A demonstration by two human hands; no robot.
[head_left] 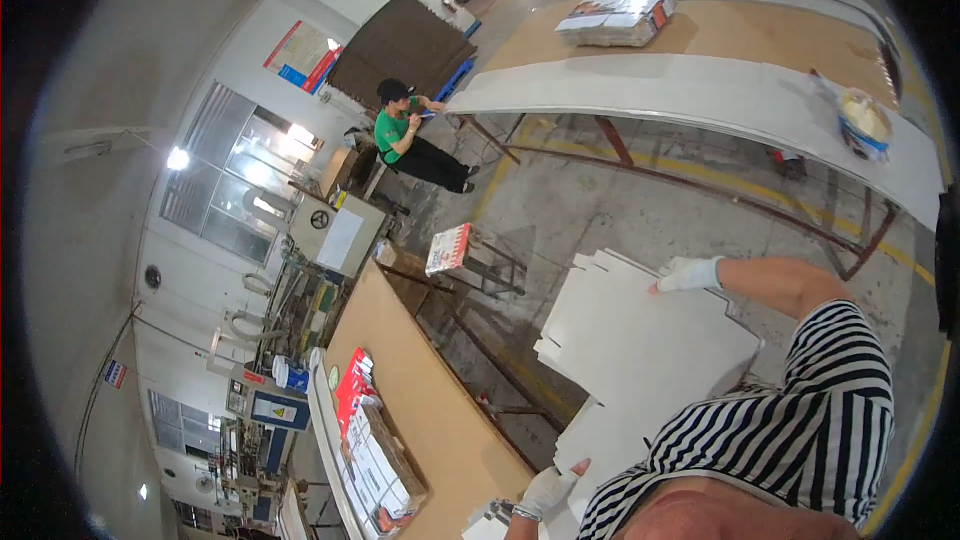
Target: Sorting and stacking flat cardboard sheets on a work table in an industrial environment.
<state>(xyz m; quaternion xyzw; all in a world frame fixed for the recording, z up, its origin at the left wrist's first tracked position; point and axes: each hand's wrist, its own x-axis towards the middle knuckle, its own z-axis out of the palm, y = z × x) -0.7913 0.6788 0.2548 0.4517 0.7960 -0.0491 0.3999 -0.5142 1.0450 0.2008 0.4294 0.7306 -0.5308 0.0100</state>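
A large flat sheet of white die-cut cardboard (645, 340), with notched and tabbed edges, is held in front of my striped shirt. My right hand (688, 275), in a white glove with bare fingertips, grips its far edge. Down by the near table, my left hand (550, 490), gloved the same way, is closed on the sheet's lower part with the thumb on top. The fingers of both hands are partly hidden by the cardboard. A metal watch or bracelet (524, 512) circles my left wrist.
On the near brown-topped table (430, 380) lies a stack of printed cartons (375, 460). A long far table (720, 35) carries another carton stack (620, 15) and a plastic bag (862, 125). A stool (480, 260) stands between them. A person in green (398, 130) is beside the far table; machinery (335, 230) lines the wall.
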